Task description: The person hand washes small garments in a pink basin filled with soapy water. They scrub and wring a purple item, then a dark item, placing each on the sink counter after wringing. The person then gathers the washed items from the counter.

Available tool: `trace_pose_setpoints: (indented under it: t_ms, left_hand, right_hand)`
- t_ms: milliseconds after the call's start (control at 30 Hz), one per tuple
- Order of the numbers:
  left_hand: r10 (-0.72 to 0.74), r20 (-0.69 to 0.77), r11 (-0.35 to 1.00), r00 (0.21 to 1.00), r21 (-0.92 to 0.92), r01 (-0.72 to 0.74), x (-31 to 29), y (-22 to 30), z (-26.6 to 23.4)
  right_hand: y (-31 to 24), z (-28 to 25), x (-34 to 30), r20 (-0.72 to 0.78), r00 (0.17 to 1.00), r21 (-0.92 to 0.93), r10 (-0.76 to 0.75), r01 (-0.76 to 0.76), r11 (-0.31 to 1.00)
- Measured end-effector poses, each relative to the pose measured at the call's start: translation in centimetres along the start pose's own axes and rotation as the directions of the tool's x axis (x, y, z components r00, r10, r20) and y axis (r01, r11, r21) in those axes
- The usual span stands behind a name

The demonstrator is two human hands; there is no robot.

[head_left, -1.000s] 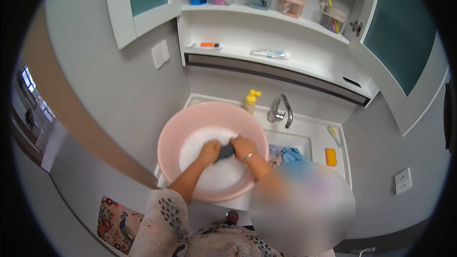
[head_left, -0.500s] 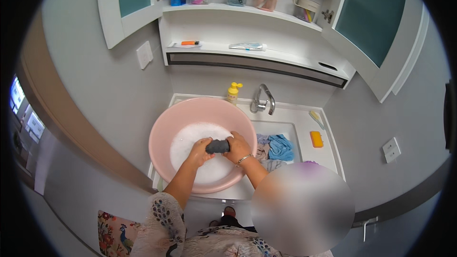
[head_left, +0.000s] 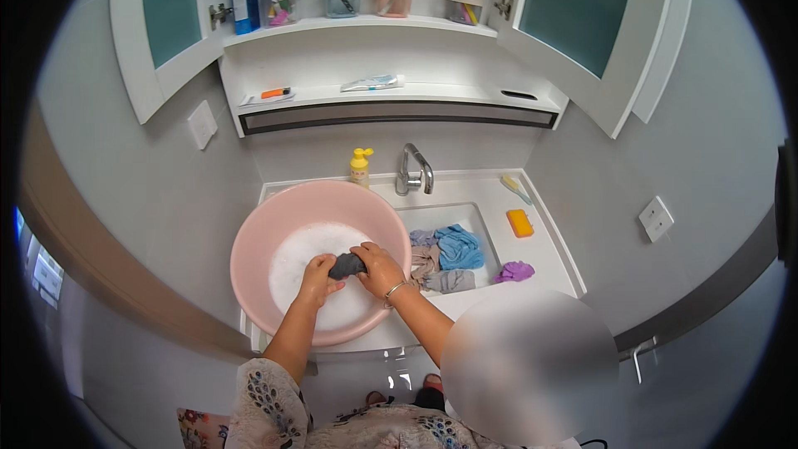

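Observation:
A dark grey cloth (head_left: 347,265), bunched up and too small to name more exactly, is stretched between my two hands. My left hand (head_left: 318,279) grips its left end, fingers curled round it. On the other end my right hand (head_left: 378,268) is closed, with a bracelet on that wrist. Both hands are above white suds (head_left: 291,259) in a large pink basin (head_left: 258,224). The suds hide the basin's bottom.
Right of the basin, a sink (head_left: 490,241) holds several crumpled cloths, including a blue one (head_left: 459,248). A purple cloth (head_left: 514,272), orange sponge (head_left: 520,223) and brush (head_left: 516,189) lie on the counter. Behind are a faucet (head_left: 409,171), yellow pump bottle (head_left: 359,168) and open cabinet (head_left: 357,29).
The view has shifted, so the whole scene sits further left and the purple cloth shows fully. Both hands still hold the dark cloth, which looks more bunched and tilted.

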State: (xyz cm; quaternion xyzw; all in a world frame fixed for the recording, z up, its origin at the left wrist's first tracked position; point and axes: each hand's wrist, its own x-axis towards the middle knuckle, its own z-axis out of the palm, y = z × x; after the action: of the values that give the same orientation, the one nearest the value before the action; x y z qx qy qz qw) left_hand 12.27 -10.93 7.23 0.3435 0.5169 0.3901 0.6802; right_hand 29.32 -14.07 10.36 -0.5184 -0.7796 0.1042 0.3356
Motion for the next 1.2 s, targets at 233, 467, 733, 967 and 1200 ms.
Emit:
trace_pose_setpoints:
  t_ms: [233, 467, 733, 967, 1200]
  left_hand:
    - [0.162, -0.065, 0.971, 0.985, -0.167, -0.171, -1.9, 2.5, 0.9]
    - [0.102, -0.216, 0.982, 0.971, -0.132, -0.132, -3.3, 1.0, 2.7]
    - [0.699, 0.050, 0.618, 0.714, 0.462, -0.636, -5.2, -1.3, 12.3]
    - [0.136, 0.267, 0.991, 0.954, -0.021, -0.135, 0.7, -10.7, 22.5]
    - [0.006, 0.309, 0.960, 0.951, 0.266, -0.092, 3.8, -20.1, 28.3]
  right_hand:
    - [1.1, -0.8, 2.5, 0.026, 0.994, 0.146, -0.106, 0.101, 0.984]
    - [1.9, -1.5, 1.5, 0.075, 0.980, 0.241, -0.186, 0.163, 0.957]
    - [7.4, -7.5, -4.9, -0.070, 0.993, 0.165, -0.095, 0.105, 0.981]
    - [16.2, -15.8, -13.3, 0.042, 0.978, -0.050, 0.204, -0.202, 0.978]
    - [23.4, -16.4, -20.8, 0.028, 0.902, -0.210, 0.430, -0.415, 0.885]
